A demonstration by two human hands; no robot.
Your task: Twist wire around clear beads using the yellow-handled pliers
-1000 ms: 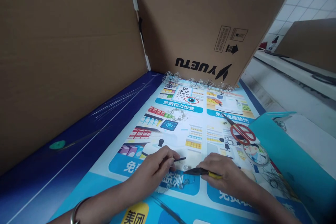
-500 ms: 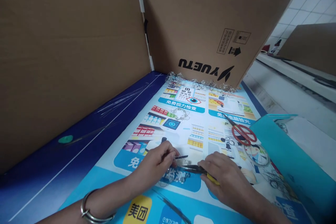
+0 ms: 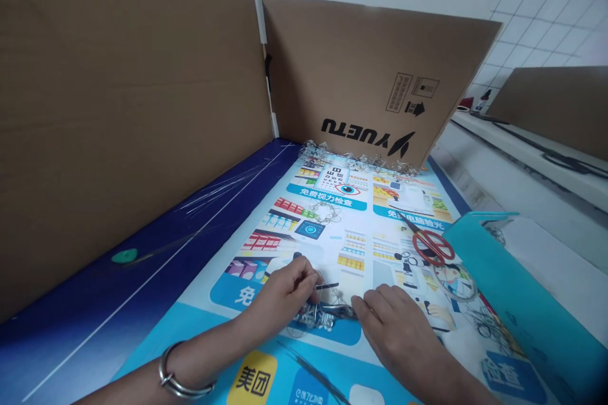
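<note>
Pliers (image 3: 342, 311) in R hand (image 3: 398, 324), w/ upside-down "YUETU" on cardboard (image 3: 356, 76) behind.

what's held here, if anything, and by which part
The right hand holds pliers by the handle end; the left hand pinches a thin dark strip by one end.

At one o'clock from my left hand (image 3: 291, 286), upside-down YUETU on cardboard (image 3: 342, 63); nearer, 免费视力检查 on the printed sheet (image 3: 187, 313); at seven, its yellow badge (image 3: 253, 361) reads 美团.
</note>
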